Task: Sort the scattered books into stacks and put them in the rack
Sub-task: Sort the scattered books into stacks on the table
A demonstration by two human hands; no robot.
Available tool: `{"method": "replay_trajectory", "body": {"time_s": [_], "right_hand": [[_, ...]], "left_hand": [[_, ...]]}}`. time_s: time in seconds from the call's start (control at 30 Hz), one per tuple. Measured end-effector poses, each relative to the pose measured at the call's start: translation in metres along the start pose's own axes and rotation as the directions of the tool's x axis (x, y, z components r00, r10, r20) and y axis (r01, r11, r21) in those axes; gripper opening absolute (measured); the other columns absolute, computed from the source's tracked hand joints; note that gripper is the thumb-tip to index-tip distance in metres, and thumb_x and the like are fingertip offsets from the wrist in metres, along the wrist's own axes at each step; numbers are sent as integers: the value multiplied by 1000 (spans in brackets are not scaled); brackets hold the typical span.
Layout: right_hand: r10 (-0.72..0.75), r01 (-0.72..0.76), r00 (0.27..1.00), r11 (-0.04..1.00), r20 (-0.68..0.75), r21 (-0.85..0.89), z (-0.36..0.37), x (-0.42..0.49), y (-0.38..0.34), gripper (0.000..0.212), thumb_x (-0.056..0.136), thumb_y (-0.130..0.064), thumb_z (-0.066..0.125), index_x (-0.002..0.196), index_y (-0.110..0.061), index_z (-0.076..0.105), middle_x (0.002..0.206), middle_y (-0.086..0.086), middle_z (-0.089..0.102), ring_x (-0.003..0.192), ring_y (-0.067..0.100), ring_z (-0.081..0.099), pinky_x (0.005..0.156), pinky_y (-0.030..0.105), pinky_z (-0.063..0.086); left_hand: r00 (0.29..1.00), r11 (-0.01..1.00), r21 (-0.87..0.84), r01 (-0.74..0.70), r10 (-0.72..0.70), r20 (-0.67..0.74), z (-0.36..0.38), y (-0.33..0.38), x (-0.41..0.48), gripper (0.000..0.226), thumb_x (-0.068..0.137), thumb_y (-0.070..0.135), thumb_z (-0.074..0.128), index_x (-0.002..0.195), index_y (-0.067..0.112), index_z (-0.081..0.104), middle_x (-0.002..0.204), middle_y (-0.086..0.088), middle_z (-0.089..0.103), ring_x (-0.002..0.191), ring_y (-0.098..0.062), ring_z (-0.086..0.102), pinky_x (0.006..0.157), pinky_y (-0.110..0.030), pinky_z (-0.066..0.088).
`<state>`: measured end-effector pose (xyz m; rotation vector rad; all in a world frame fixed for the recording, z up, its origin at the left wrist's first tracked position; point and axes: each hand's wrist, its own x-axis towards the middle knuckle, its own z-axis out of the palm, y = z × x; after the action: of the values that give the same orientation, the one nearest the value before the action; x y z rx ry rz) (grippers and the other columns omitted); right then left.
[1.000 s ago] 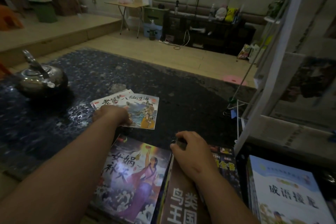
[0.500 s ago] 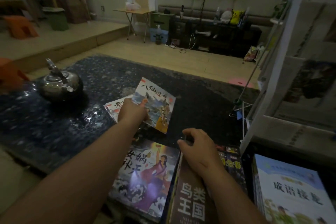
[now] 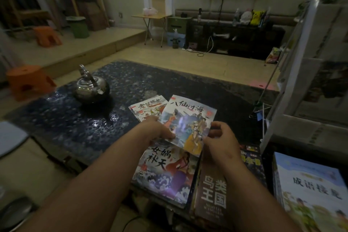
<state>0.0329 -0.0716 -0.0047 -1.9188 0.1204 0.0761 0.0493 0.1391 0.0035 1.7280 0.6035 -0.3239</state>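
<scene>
Booklet (image 3: pixel 188 120), long axis roughly 12–6, is being pinched at its 7 o'clock corner by the left hand (image 3: pixel 156 130), the right hand (image 3: pixel 220 141), fingers curled, is being held at its 4 o'clock edge, grip unclear, and the stack (image 3: pixel 165 171) at 6 o'clock is being partly covered.

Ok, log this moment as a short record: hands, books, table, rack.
left hand: pinches picture book at its lower left edge
right hand: fingers curled at that book's right edge; grip unclear
below it: purple-figure book, lying flat
behind: second thin book, flat on table
right side: brown book, white rack
also: kettle on table
</scene>
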Motion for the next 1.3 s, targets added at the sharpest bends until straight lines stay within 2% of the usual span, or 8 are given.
{"method": "replay_trajectory", "body": {"time_s": [0.1, 0.17, 0.27, 0.5, 0.67, 0.8, 1.07, 1.3], "right_hand": [[65, -63, 996, 998, 55, -30, -3, -1, 3, 32, 83, -5, 71, 106, -25, 60, 101, 0, 62, 90, 18, 63, 81, 44, 57], [76, -69, 991, 995, 111, -66, -4, -2, 4, 32, 82, -1, 70, 105, -22, 63, 99, 2, 63, 88, 17, 63, 78, 38, 57], [80, -46, 977, 985, 200, -167, -2, -2, 7, 34, 79, -2, 72, 107, -20, 64, 98, 2, 64, 89, 18, 64, 83, 42, 57], [-79, 195, 974, 778, 214, -598, 6, -5, 14, 53, 83, -40, 66, 133, -40, 47, 122, -2, 42, 112, 20, 49, 92, 35, 47], [-167, 326, 944, 592, 284, -737, 13, -7, 14, 63, 86, -56, 57, 143, -37, 38, 145, -8, 36, 135, 19, 31, 109, 41, 27], [-147, 393, 914, 553, 378, -735, 18, -10, 18, 69, 89, -59, 52, 149, -32, 31, 158, -8, 26, 148, 16, 13, 118, 45, 6], [-135, 450, 886, 480, 444, -753, 30, -12, 26, 76, 82, -65, 57, 146, -30, 35, 156, -8, 31, 149, 18, 11, 117, 54, -4], [-102, 454, 882, 444, 460, -772, 31, -13, 27, 80, 78, -67, 60, 145, -31, 36, 154, -6, 34, 148, 19, 13, 116, 56, -5]], "left_hand": [[999, 999, 18, -27, 27, 37, -3, -5, 0, 24, 83, 25, 76, 91, 22, 54, 99, -11, 62, 98, -30, 63, 93, -41, 50], [999, 998, -60, -36, 35, -25, -7, -9, 7, 32, 82, 43, 74, 97, 16, 64, 99, -13, 67, 93, -30, 66, 91, -43, 53], [988, 983, -165, -85, 61, -144, -11, -16, 16, 26, 88, 26, 69, 104, 5, 68, 85, -10, 68, 75, -24, 62, 75, -36, 55], [979, 987, 126, -97, 117, -166, -21, -21, 20, 25, 85, -6, 65, 81, 18, 65, 89, -6, 63, 86, -25, 64, 84, -37, 56], [983, 931, 360, -63, 120, -138, -23, -22, 23, 27, 90, -1, 60, 117, 0, 62, 94, -9, 61, 66, -13, 54, 54, -18, 50], [977, 826, 564, 22, 102, -189, -24, -17, 22, 21, 83, 4, 71, 102, -4, 67, 104, -19, 69, 90, -30, 66, 84, -39, 57], [979, 583, 809, 71, 114, -168, -25, -15, 16, 38, 75, 18, 80, 109, 7, 69, 82, -1, 64, 64, -13, 58, 56, -23, 48], [982, 507, 859, 73, 112, -150, -23, -17, 14, 45, 75, 26, 80, 113, 8, 67, 102, -5, 63, 90, -21, 62, 79, -29, 54]]}}
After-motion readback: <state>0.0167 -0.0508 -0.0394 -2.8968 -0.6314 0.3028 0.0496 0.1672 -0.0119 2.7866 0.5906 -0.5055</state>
